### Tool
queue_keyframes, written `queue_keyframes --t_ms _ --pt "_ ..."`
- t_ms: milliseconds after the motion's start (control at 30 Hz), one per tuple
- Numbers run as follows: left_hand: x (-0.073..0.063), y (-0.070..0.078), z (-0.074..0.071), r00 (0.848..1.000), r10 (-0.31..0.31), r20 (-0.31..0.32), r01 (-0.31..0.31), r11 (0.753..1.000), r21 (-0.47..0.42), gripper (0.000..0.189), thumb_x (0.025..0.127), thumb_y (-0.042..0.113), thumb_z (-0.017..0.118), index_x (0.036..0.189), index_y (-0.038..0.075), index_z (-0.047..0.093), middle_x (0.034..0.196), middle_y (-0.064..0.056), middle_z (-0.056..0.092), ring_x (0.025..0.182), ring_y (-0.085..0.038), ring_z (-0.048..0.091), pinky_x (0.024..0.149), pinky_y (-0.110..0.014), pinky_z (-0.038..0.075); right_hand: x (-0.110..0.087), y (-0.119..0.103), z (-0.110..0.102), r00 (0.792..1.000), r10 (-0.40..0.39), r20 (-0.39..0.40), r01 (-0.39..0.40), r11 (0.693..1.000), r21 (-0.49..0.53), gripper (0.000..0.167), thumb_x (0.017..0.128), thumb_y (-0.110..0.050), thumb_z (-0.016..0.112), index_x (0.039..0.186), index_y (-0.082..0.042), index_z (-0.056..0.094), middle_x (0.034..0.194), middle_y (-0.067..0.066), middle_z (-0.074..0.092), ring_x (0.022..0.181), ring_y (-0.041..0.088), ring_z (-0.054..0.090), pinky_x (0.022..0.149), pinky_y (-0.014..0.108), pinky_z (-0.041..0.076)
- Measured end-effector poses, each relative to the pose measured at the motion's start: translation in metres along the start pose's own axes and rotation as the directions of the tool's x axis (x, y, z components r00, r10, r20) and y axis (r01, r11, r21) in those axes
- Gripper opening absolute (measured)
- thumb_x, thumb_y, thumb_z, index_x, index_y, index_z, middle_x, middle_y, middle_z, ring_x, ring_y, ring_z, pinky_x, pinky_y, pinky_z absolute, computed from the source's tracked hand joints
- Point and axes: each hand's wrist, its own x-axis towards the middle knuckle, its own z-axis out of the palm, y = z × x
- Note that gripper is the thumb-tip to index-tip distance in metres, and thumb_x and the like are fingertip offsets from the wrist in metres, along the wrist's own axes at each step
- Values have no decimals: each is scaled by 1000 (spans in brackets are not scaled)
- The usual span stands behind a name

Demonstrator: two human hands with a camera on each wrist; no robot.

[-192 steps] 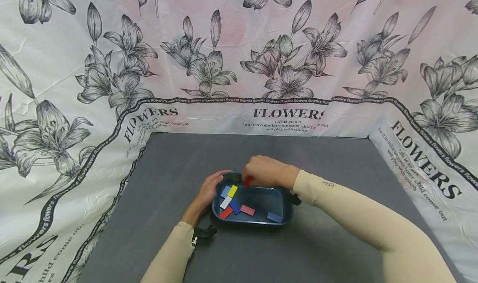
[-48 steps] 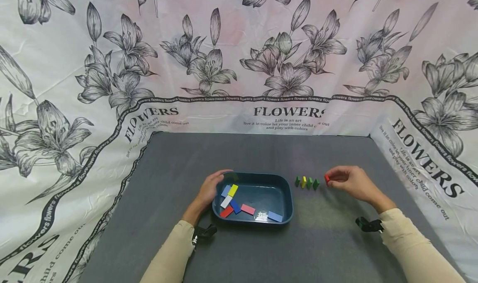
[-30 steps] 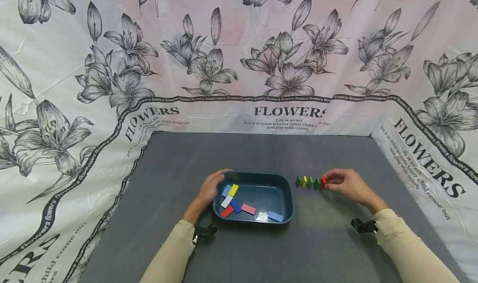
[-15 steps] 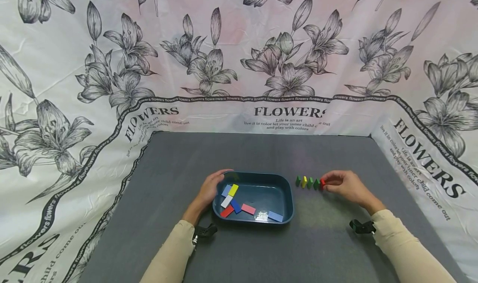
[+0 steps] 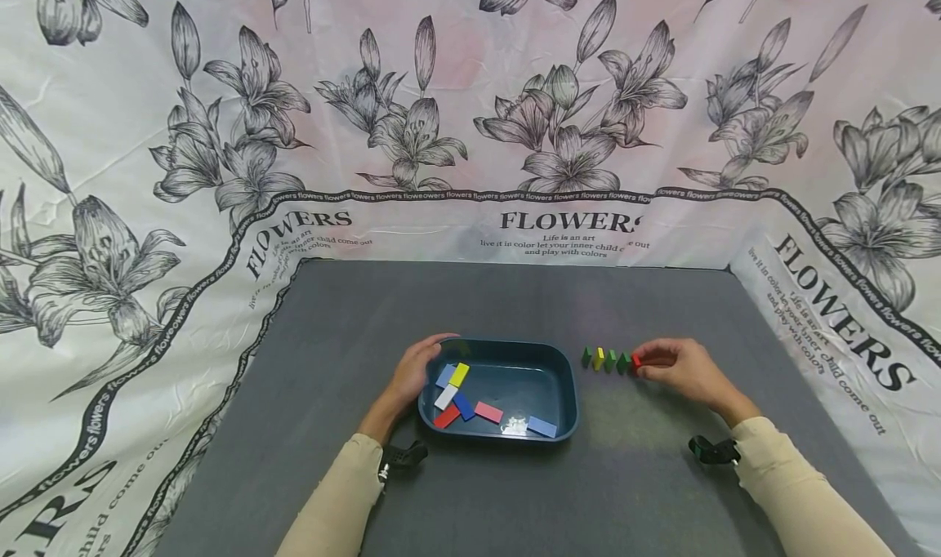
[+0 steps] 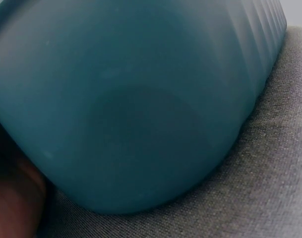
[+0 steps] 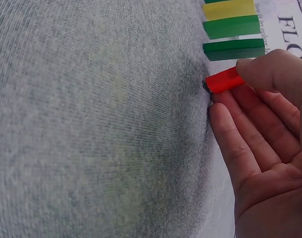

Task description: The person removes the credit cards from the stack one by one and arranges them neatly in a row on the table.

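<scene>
My right hand (image 5: 684, 367) pinches a red domino (image 5: 636, 361) between thumb and fingers at the right end of a short row. In the right wrist view, that red domino (image 7: 224, 81) tilts against its neighbours, its lower end at the cloth. A dark green domino (image 7: 235, 49) stands beside it, a small gap between them. Further left in the row are a green domino (image 5: 611, 360), a yellow domino (image 5: 599, 358) and another green domino (image 5: 586, 357), all upright. My left hand (image 5: 406, 377) holds the left side of a dark blue tray (image 5: 573, 394); its fingers are partly hidden.
Inside the tray lie several flat dominoes: a yellow one (image 5: 459, 376), a white one (image 5: 445, 398), a pink one (image 5: 488, 412), a red one (image 5: 446, 416) and some blue ones (image 5: 541, 426). Grey cloth (image 5: 515, 500) covers the table. A flower-printed curtain (image 5: 470, 149) rises behind.
My right hand has carried the red domino from over the tray to the row's right end, then leftward closer to the last green domino. My left hand and the tray have stayed put.
</scene>
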Motion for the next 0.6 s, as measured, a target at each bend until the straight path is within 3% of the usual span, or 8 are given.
queue_keyframes --t_ms 600 --pt "0 -1 0 1000 11 -3 -11 1000 21 48 117 20 34 151 2 62 151 -20 66 139 -40 61 124 -58 44 0 -1 2 1000 24 -17 -24 999 -22 25 97 -16 84 120 -8 79 112 9 83 97 2 76 79 26 62"
